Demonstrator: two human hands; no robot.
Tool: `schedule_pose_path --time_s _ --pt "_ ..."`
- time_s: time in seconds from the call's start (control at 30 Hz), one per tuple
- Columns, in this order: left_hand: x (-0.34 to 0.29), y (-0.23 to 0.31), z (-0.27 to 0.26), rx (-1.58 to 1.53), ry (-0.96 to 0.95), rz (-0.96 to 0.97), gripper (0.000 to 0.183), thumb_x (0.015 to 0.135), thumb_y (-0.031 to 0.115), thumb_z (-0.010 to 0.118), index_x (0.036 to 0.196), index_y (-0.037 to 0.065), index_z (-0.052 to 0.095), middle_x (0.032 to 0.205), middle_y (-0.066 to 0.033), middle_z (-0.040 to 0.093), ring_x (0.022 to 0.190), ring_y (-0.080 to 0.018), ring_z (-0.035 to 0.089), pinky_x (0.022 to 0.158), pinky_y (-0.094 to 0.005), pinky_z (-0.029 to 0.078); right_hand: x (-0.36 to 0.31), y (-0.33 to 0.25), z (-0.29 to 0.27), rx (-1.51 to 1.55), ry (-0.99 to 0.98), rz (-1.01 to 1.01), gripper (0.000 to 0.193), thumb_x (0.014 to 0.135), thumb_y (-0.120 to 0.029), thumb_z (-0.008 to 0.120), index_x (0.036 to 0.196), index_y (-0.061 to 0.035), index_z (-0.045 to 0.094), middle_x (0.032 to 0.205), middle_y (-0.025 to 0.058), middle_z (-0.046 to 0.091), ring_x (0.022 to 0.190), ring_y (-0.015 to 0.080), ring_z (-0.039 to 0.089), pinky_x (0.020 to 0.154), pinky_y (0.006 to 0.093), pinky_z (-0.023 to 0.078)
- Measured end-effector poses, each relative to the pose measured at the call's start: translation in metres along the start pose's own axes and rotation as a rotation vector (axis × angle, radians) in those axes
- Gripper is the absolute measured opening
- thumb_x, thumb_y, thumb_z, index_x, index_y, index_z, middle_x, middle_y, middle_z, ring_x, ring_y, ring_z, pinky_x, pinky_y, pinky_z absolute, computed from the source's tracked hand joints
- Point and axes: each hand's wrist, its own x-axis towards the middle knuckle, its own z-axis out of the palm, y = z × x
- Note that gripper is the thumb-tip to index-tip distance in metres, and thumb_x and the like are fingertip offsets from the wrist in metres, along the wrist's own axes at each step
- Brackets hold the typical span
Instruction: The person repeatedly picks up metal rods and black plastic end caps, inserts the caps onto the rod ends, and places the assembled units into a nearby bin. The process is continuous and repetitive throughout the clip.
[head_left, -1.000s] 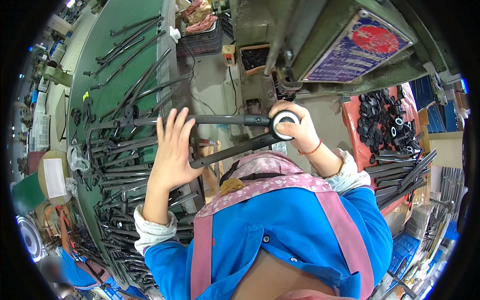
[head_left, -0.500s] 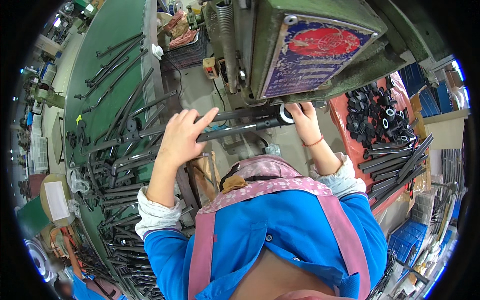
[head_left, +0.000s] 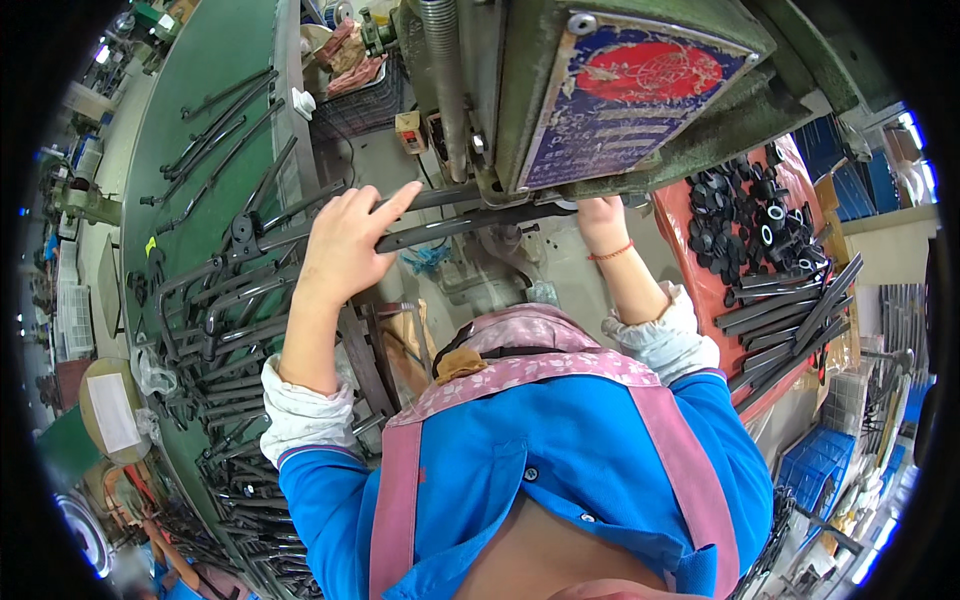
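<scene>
A black tubular frame (head_left: 470,225), made of two bent tubes joined at a round pivot (head_left: 243,232), lies across in front of me. My left hand (head_left: 345,240) is closed around its tubes near the middle, index finger stretched out. At the right end of the frame is my right hand (head_left: 603,222), closed at the tube's end. Its fingertips are partly hidden under the green machine head (head_left: 680,185). A sliver of a white ring shows beside them. The frame's right end sits beneath the machine's lower edge.
Left is a green-topped table (head_left: 190,215) with many black bent tubes. On the right, a red-covered table (head_left: 680,225) bears black caps, white-ringed parts and black tubes. A spring (head_left: 440,60) hangs beside the machine. A blue crate (head_left: 815,465) stands lower right.
Both hands have shifted the frame slightly away from me, its right end moving under the machine head. The white ring, plain to see before, is now mostly hidden.
</scene>
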Motion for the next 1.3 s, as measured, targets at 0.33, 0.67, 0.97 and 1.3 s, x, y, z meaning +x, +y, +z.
schedule_pose_path --time_s 0.33,0.67,0.97,1.3 --pt "-0.014 -0.010 0.025 -0.144 -0.060 -0.078 0.079 0.062 0.008 0.075 0.136 0.021 0.052 0.083 -0.0079 0.050 0.081 -0.0286 0.056 0.072 -0.0400 0.047 0.023 -0.005 0.008 0.306 -0.003 -0.048 0.029 0.087 0.001 0.056 0.115 -0.0005 0.062 0.117 0.0136 0.061 0.110 0.0297 0.054 0.103 0.0406 0.039" --pt "-0.010 -0.013 0.042 -0.268 -0.240 -0.165 0.077 0.063 0.009 0.071 0.136 0.023 0.052 0.086 -0.0101 0.056 0.086 -0.0308 0.061 0.073 -0.0420 0.049 0.018 0.031 0.038 0.120 -0.031 0.049 0.034 0.084 0.002 0.056 0.117 -0.0006 0.062 0.120 0.0153 0.060 0.114 0.0319 0.053 0.105 0.0415 0.038" --pt "-0.009 -0.016 0.050 -0.245 -0.296 -0.199 0.080 0.064 0.010 0.072 0.139 0.023 0.049 0.094 -0.0117 0.059 0.096 -0.0317 0.059 0.082 -0.0417 0.047 0.015 0.048 0.047 -0.008 -0.076 0.069 0.038 0.081 0.004 0.056 0.118 -0.0007 0.062 0.123 0.0168 0.059 0.117 0.0339 0.051 0.106 0.0424 0.036" --pt "-0.066 -0.039 0.057 -0.006 -0.076 -0.286 0.070 0.060 0.016 0.078 0.126 0.008 0.055 0.106 -0.0117 0.060 0.106 -0.0299 0.056 0.090 -0.0420 0.041 -0.019 0.086 0.028 -0.343 -0.279 -0.008 0.043 0.078 0.006 0.055 0.120 -0.0008 0.062 0.125 0.0185 0.059 0.121 0.0360 0.050 0.108 0.0433 0.035"
